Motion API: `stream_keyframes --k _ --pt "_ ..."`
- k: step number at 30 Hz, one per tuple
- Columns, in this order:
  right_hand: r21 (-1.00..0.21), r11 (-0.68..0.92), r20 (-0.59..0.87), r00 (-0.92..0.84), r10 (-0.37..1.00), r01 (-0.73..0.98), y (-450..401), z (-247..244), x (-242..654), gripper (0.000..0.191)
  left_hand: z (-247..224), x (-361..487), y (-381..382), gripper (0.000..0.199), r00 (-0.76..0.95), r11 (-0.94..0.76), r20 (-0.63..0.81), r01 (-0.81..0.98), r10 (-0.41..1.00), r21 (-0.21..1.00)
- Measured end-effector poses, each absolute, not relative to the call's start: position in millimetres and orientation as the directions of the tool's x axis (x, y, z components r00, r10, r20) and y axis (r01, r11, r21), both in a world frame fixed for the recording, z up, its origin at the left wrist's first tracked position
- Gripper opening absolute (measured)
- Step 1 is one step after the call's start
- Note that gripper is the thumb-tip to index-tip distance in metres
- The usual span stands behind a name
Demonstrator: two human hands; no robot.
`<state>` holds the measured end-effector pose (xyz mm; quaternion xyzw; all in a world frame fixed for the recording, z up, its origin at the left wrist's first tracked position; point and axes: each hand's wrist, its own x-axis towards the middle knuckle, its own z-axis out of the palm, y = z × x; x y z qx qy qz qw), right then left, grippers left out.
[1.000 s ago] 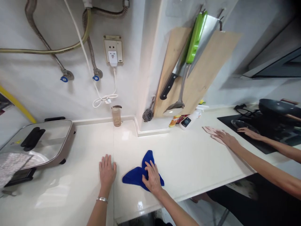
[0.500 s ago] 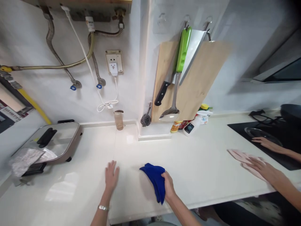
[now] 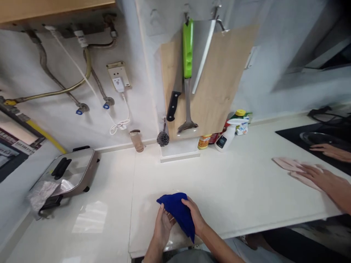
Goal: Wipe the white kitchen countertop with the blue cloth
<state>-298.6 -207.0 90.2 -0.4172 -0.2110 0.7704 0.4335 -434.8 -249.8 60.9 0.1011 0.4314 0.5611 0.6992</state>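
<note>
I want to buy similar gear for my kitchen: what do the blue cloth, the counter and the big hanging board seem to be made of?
Blue cloth: soft, matte fabric, likely microfibre; it bunches in folds between the left hand and right hand.
Counter: glossy cream stone or a stone-like composite; it mirrors the light.
Hanging board: pale wood or bamboo, matte, with faint grain.

- Your hands work over a glossy cream bench (image 3: 241, 182) that runs well off to either side of them and catches the light.
- Straight ahead of your hands a white wall column juts out, hung with a wooden cutting board (image 3: 219, 80), a knife (image 3: 175, 98) and a green-handled utensil (image 3: 188, 54).
- Ahead and left, the white wall carries a socket (image 3: 118, 76) and flexible hoses (image 3: 68, 87).
- Far left sits an electric cooker (image 3: 72, 171); far right, a black hob (image 3: 315, 137).
</note>
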Motion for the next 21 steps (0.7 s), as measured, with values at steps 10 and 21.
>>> stream_keyframes --k 10,21 --pt "-0.947 -0.186 -0.195 0.007 0.981 -0.263 -203.2 77.0 -273.2 0.051 75.2 -403.1 -217.2 0.066 -0.367 0.162 -0.419 -0.561 0.830 0.812" --pt "-0.271 -0.585 -0.444 -0.440 0.781 -0.764 -192.5 82.7 -222.0 0.064 127.7 -360.8 -191.6 0.042 -0.099 0.406 -0.550 -0.572 0.829 0.713"
